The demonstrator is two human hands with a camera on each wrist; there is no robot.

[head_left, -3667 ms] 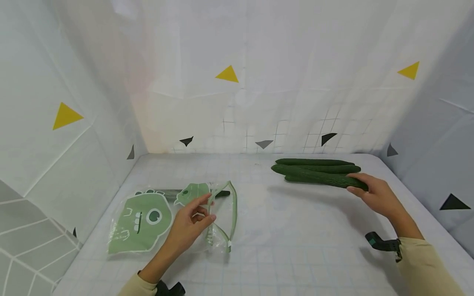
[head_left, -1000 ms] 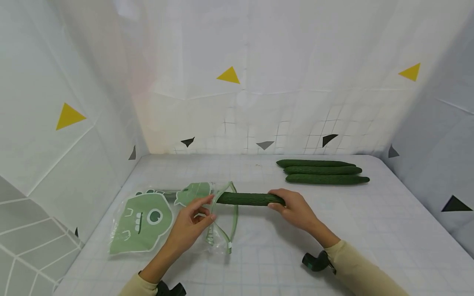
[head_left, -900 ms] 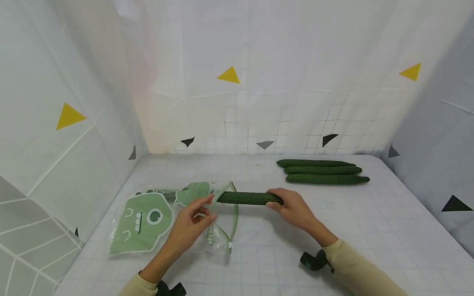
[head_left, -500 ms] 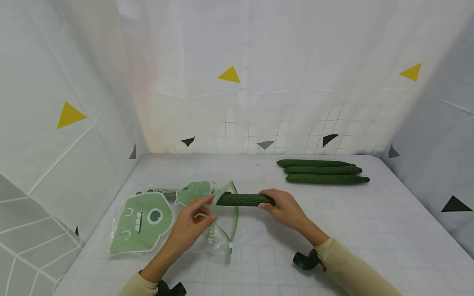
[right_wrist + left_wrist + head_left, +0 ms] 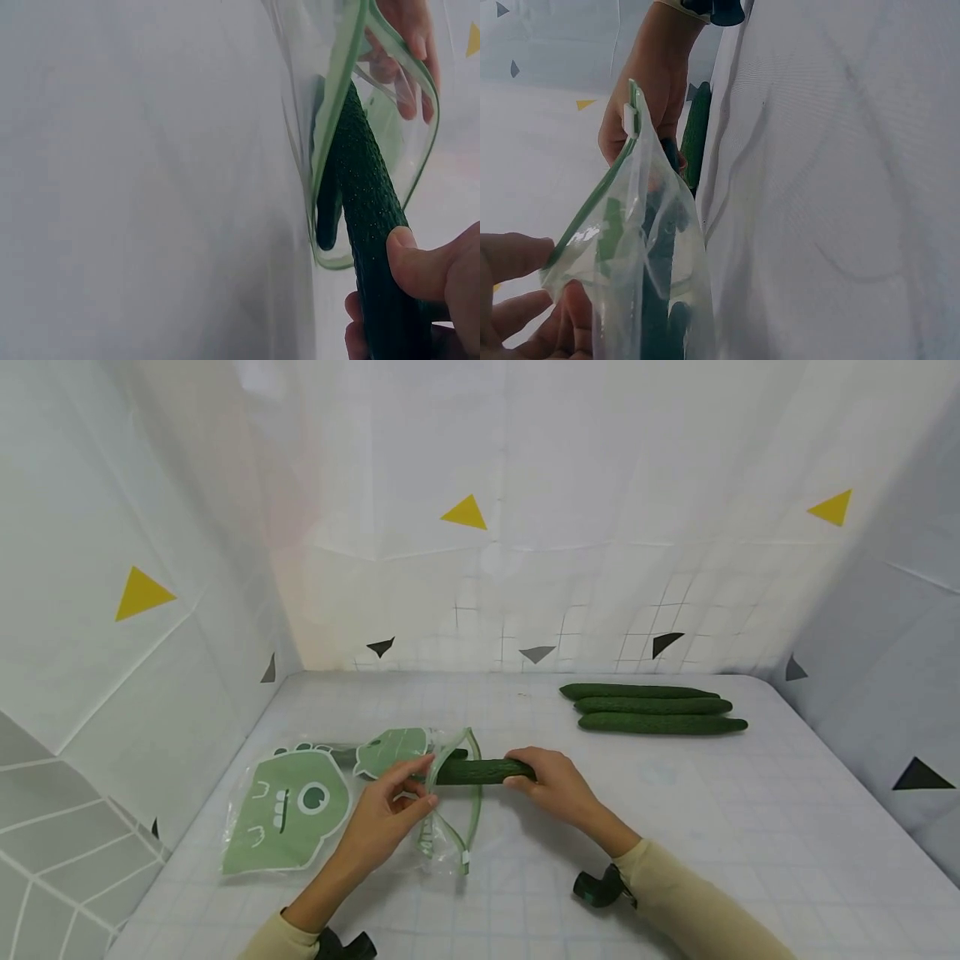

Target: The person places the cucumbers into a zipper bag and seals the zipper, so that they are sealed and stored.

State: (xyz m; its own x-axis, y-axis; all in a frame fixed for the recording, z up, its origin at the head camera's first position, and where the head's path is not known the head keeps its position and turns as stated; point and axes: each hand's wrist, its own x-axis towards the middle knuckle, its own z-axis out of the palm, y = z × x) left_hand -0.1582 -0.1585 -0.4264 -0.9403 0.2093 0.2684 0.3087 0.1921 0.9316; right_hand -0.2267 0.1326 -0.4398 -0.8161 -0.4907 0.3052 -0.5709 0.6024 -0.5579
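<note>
My left hand (image 5: 382, 818) pinches the near edge of a clear zip bag (image 5: 474, 793) printed with a green cartoon dinosaur, and the bag's green-rimmed mouth gapes to the right. A dark green cucumber (image 5: 483, 772) is partly through that mouth; my right hand (image 5: 555, 785) grips its outer end. In the right wrist view, thumb and fingers wrap this cucumber (image 5: 367, 187), while another cucumber (image 5: 328, 214) lies inside the bag beside it. The left wrist view shows fingers on the bag's green zip strip (image 5: 585, 214) and dark shapes through the clear plastic.
Three cucumbers (image 5: 660, 706) lie side by side at the back right of the white table (image 5: 675, 827). White sheeting (image 5: 600, 527) with yellow and black triangles encloses the back and sides. A dark wrist camera (image 5: 597, 888) sits below my right wrist.
My right hand took the front cucumber from the back-right pile and carried it left to the bag. In the last second it has slid further into the mouth. My left hand stays put.
</note>
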